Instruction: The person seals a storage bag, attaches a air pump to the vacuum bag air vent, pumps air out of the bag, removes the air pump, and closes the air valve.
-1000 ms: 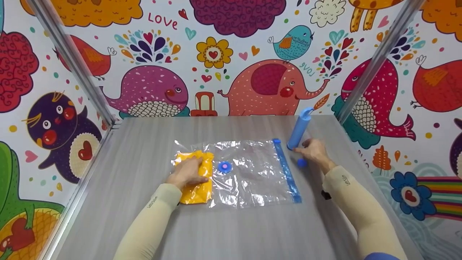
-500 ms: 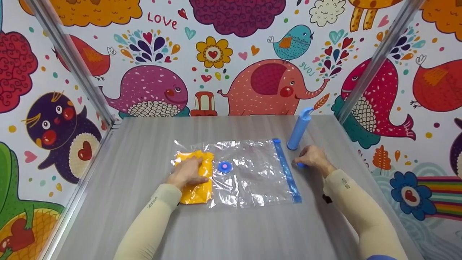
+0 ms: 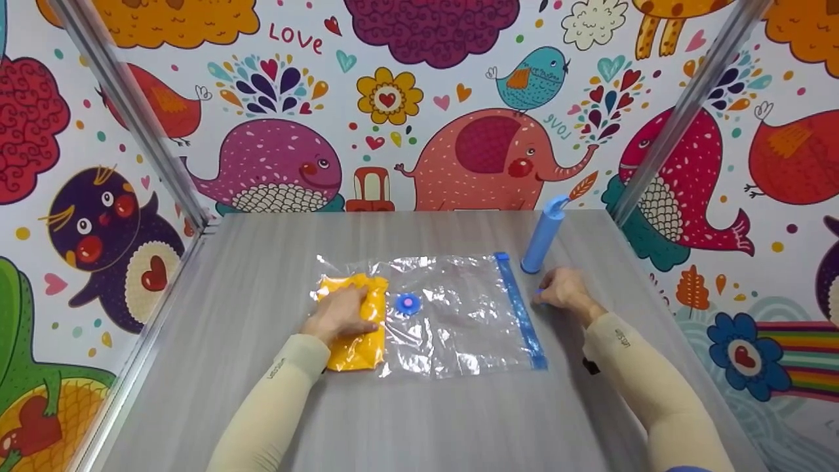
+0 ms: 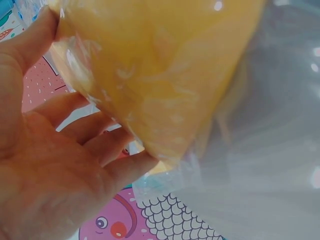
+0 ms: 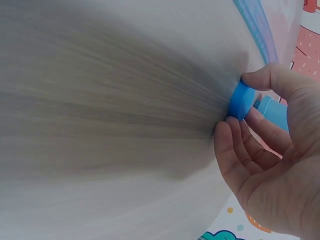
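A clear plastic vacuum storage bag (image 3: 455, 328) lies flat on the table, with a blue zip strip (image 3: 520, 311) along its right side. At its left end is a folded yellow item (image 3: 359, 353) under shiny plastic. My left hand (image 3: 337, 313) rests on that yellow part with fingers extended; the left wrist view shows the fingertips against its edge. Close to the zip strip, my right hand (image 3: 567, 288) pinches a small round blue cap (image 5: 241, 100) between thumb and fingers, low over the tabletop. A round blue valve (image 3: 408, 303) with a pink centre sits on the bag.
A light blue hand pump (image 3: 543, 239) stands upright just beyond my right hand. The grey wood-grain table (image 3: 419, 426) is bordered by walls with cartoon prints (image 3: 485, 157) and metal posts (image 3: 688, 98) at the back corners.
My right hand has come away from the foot of the pump, moved slightly nearer to me, and taken the blue cap in its fingers. My left hand has stayed on the yellow item.
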### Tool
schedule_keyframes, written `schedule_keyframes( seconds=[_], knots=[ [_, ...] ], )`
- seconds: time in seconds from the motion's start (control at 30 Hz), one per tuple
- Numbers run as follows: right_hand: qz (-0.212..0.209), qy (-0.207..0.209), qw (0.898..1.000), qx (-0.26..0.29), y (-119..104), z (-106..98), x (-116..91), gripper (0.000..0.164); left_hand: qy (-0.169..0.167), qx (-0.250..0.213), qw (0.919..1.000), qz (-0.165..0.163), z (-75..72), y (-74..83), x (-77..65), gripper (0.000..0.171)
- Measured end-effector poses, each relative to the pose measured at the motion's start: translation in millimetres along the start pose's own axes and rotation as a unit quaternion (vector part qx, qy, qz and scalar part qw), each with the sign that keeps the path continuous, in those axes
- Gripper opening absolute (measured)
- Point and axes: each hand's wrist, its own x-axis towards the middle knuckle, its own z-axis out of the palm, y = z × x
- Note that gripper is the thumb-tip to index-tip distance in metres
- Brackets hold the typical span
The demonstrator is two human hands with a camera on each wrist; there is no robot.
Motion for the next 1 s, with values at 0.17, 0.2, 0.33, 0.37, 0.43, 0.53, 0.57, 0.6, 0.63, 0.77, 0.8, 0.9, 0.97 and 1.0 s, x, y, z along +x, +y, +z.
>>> schedule_keyframes(
  seconds=[0.17,0.2,0.33,0.37,0.43,0.53,0.57,0.6,0.63,0.77,0.8,0.9,0.97,1.0],
  knots=[
    [0.02,-0.003,1.0,-0.004,-6.2,1.9,-0.2,0.041,0.002,0.001,1.0,-0.001,1.1,1.6,-1.6,0.091],
    [0.022,-0.001,1.0,-0.003,-6.4,2.6,-0.1,0.041,0.003,0.005,1.0,0.001,1.4,1.8,-1.5,0.091],
    [0.013,0.014,1.0,-0.007,-9.3,6.8,-2.4,0.041,0.009,0.011,0.9998,0.01,1.8,1.7,-1.0,0.091],
    [0.011,0.018,1.0,-0.005,-10.4,8.2,-3.2,0.041,0.01,0.011,0.9998,0.011,1.9,1.2,-0.5,0.091],
    [-0.009,0.034,0.999,-0.014,-13.2,10.9,-4.5,0.04,0.012,0.013,0.9997,0.015,2.3,0.2,0.7,0.091],
    [-0.046,0.055,0.997,-0.037,-18.2,13.1,-5.2,0.039,0.017,0.023,0.9993,0.026,3.3,-0.6,2.2,0.091],
    [-0.058,0.06,0.996,-0.044,-20.1,13.2,-5.3,0.039,0.019,0.026,0.9991,0.028,3.6,-0.7,2.5,0.09],
    [-0.067,0.066,0.994,-0.05,-22.5,13.3,-5.2,0.038,0.02,0.028,0.9989,0.031,4.0,-1.0,2.9,0.09],
    [-0.072,0.069,0.993,-0.055,-24.8,13.3,-5.0,0.038,0.02,0.03,0.9988,0.033,4.3,-1.1,3.2,0.09],
    [-0.068,0.063,0.995,-0.036,-36.0,13.0,-3.5,0.038,0.018,0.027,0.9991,0.028,4.9,-1.8,3.4,0.089],
    [-0.063,0.06,0.996,-0.028,-39.1,12.9,-3.3,0.038,0.019,0.028,0.999,0.029,4.9,-1.9,3.4,0.089],
    [-0.051,0.051,0.997,-0.011,-48.0,13.5,-4.1,0.039,0.019,0.029,0.999,0.029,4.4,-1.4,2.8,0.089],
    [-0.048,0.046,0.998,-0.005,-53.6,14.9,-5.1,0.04,0.017,0.027,0.9992,0.025,3.7,-0.8,2.2,0.09],
    [-0.052,0.045,0.998,-0.004,-56.3,16.0,-5.6,0.04,0.015,0.026,0.9993,0.023,3.3,-0.4,1.8,0.09]
  ],
)
